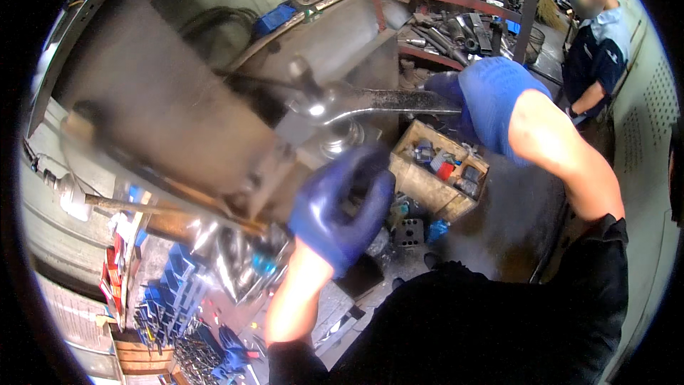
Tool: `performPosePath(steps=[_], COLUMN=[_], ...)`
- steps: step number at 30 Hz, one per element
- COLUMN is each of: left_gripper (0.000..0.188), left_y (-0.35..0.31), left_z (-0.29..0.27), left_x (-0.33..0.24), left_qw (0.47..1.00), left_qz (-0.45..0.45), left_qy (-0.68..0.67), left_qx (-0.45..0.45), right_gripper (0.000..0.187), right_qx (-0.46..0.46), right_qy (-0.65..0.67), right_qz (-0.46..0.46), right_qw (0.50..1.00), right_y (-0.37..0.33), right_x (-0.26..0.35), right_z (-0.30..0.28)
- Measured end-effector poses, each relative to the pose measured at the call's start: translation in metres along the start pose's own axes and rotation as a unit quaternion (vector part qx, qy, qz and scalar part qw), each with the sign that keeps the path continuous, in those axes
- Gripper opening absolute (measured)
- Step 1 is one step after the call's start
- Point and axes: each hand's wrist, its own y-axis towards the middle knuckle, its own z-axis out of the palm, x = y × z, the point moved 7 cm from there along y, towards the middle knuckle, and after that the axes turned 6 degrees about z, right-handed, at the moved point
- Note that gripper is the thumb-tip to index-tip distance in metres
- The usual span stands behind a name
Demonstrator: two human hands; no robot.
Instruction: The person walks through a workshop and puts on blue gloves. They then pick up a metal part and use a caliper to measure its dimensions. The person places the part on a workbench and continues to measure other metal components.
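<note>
Right blue-gloved hand (497, 103) clamped on long dark-steel lever (399, 101) | left blue-gloved hand (340, 210) loosely curled, fingers apart | I'd worry: slipping grip could bruise knuckles

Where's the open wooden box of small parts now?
In the head view, the open wooden box appears right of centre, between the blue-gloved left hand and blue-gloved right hand.

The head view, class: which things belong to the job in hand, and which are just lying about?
Apparently in the job:
- right hand, gripping the metal handle
- left hand, curled near the round metal fitting

Apparently lying about:
- wooden box of small parts
- blue tray
- loose metal parts
</note>
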Motion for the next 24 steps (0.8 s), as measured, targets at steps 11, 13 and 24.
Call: performPosePath(steps=[11,13,24], left_gripper=[0.047,0.043,0.021], left_y=[0.083,0.086,0.104], left_z=[0.070,0.069,0.090], left_x=[0.033,0.030,0.021], left_qw=[0.860,0.889,0.888], left_qz=[0.136,0.163,0.139], left_qy=[0.462,0.411,0.426], left_qx=[0.167,0.119,0.106], right_gripper=[0.031,0.041,0.040], right_qx=[-0.159,-0.160,-0.155], right_qy=[-0.010,0.163,0.332], right_qz=[-0.046,-0.101,0.372], right_qw=[0.986,0.968,0.853], right_y=[-0.023,-0.036,0.054], right_x=[-0.020,-0.046,-0.444], right_z=[0.039,0.036,0.326])
